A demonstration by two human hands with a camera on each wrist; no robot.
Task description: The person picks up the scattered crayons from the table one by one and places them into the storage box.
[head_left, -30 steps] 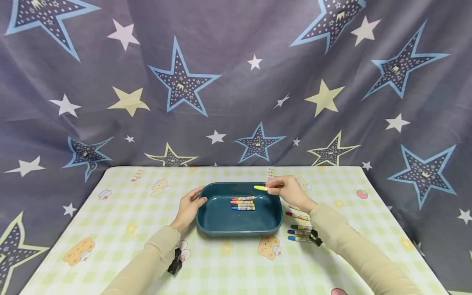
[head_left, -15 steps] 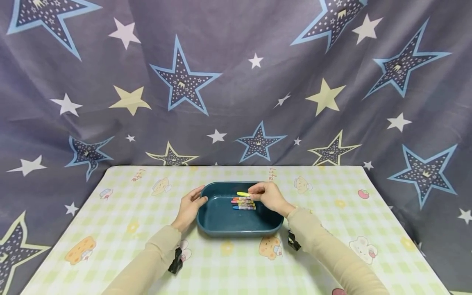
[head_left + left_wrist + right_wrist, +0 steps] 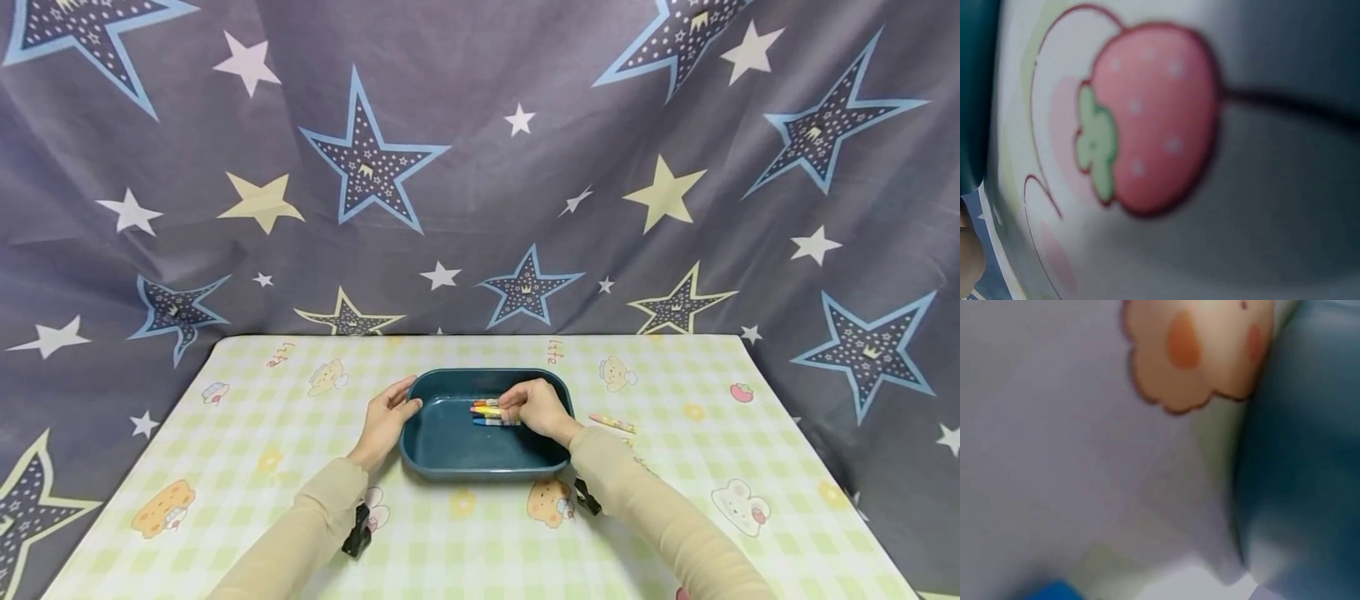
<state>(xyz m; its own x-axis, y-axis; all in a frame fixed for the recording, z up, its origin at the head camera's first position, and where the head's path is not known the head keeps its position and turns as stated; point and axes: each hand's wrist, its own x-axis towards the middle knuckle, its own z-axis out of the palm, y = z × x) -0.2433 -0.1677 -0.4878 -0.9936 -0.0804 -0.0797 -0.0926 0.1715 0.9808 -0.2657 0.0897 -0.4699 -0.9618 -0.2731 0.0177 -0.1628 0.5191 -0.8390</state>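
Note:
A dark teal plastic tray (image 3: 450, 462) stands mid-table in the head view; its side also shows in the right wrist view (image 3: 1304, 444). My left hand (image 3: 384, 423) holds the tray's left rim, thumb over the edge. Inside the tray, my right hand (image 3: 536, 408) pinches a yellow crayon (image 3: 486, 412) low over other crayons. An orange-tipped crayon (image 3: 483, 402) lies just behind it, and a blue crayon (image 3: 491, 422) in front. A pink tip peeks out beside the yellow one. My fingers cover the right ends of these crayons.
Right of the tray, a pink-tipped crayon (image 3: 612, 423) lies on the checked tablecloth (image 3: 247, 517); my right sleeve (image 3: 637, 483) hides the area in front of it. A blue tip (image 3: 1057, 592) enters the right wrist view's bottom edge. A star-patterned curtain (image 3: 465, 192) hangs behind.
My right hand has carried the yellow crayon leftward from above the tray's right rim, then down among the crayons inside. My left hand stays at the left rim.

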